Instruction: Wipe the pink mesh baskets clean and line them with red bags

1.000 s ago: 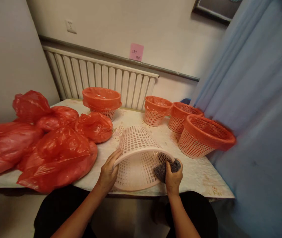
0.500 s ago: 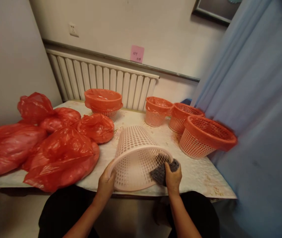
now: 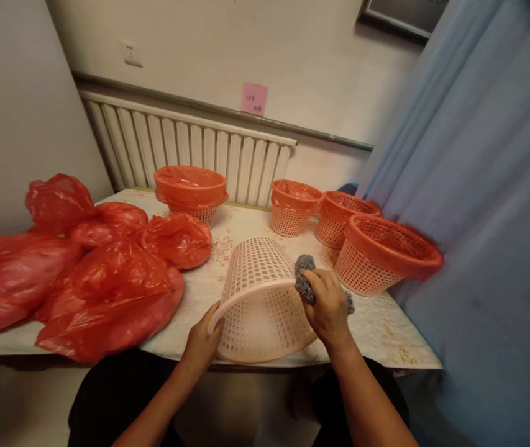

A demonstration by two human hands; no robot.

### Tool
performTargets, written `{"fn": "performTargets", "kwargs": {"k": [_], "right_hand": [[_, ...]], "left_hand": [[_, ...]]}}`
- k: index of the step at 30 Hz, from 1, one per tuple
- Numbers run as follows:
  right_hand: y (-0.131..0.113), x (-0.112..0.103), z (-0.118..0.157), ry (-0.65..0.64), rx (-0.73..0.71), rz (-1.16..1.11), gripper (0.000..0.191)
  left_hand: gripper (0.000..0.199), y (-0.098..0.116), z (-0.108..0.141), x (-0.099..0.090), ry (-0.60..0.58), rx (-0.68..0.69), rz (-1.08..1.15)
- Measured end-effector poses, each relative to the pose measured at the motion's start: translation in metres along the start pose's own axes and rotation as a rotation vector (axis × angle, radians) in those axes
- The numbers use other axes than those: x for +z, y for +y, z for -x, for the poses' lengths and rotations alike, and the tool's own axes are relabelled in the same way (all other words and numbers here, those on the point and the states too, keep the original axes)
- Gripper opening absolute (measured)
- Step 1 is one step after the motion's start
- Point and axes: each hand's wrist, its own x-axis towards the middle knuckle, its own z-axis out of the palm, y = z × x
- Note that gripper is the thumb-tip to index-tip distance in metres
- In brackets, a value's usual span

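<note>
A pale pink perforated plastic basket (image 3: 260, 264) lies on its side on the table, its wide mouth facing me. My left hand (image 3: 203, 341) grips the rim on the left, thumb outside and fingers partly hidden behind it. In my right hand (image 3: 328, 304) is a dark grey cloth (image 3: 305, 279), bunched under the fingers and pressed at the right of the rim. A bit of the cloth sticks out on the far side of that hand.
Several filled red plastic bags (image 3: 115, 292) heap up on the left of the table (image 3: 381, 335). A red-lined basket (image 3: 191, 192) stands at the back. Three more lined baskets (image 3: 370, 264) stand at the right, beside a blue curtain (image 3: 488, 186). A radiator (image 3: 190, 136) runs along the wall.
My right hand has moved with the cloth from inside the basket's mouth to the outside of its rim, turning over to palm down. My left hand keeps its hold.
</note>
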Motion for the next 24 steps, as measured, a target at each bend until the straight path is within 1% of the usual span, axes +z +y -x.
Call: {"fn": "performTargets", "kwargs": {"k": [2, 4, 8, 10, 13, 15, 17, 18, 20, 22, 24], "right_hand": [[-0.001, 0.001, -0.001, 0.001, 0.034, -0.039, 0.035], [0.001, 0.004, 0.002, 0.031, 0.082, -0.077, 0.032], [0.014, 0.015, 0.025, 0.142, 0.224, -0.143, 0.026], [0.020, 0.024, 0.043, 0.214, 0.367, -0.185, 0.027], [0.024, 0.043, 0.076, 0.287, 0.679, -0.268, 0.038], [0.025, 0.055, 0.099, 0.297, 0.881, -0.305, 0.048], [0.026, 0.065, 0.121, 0.249, 1.000, -0.342, 0.053], [0.026, 0.068, 0.132, 0.200, 1.020, -0.367, 0.052], [0.028, 0.067, 0.149, 0.086, 1.004, -0.403, 0.048], [0.030, 0.058, 0.161, -0.029, 0.963, -0.388, 0.044], [0.029, 0.041, 0.166, -0.158, 0.917, -0.325, 0.041]], "left_hand": [[0.049, 0.002, -0.001, 0.000, -0.003, 0.010, -0.007], [0.049, 0.002, -0.001, 0.001, -0.005, 0.019, -0.007], [0.051, -0.002, 0.001, 0.004, 0.003, 0.019, 0.000], [0.050, -0.005, 0.002, 0.005, 0.007, 0.005, 0.001], [0.049, -0.009, 0.002, 0.004, 0.014, -0.013, -0.003], [0.048, -0.011, 0.002, 0.004, 0.018, -0.021, -0.004], [0.048, -0.012, 0.002, 0.004, 0.021, -0.030, -0.006], [0.048, -0.012, 0.002, 0.004, 0.022, -0.033, -0.007], [0.047, -0.012, 0.002, 0.003, 0.025, -0.039, -0.008], [0.045, -0.011, 0.003, 0.003, 0.034, -0.046, -0.011], [0.043, -0.008, 0.005, 0.003, 0.043, -0.055, -0.014]]}}
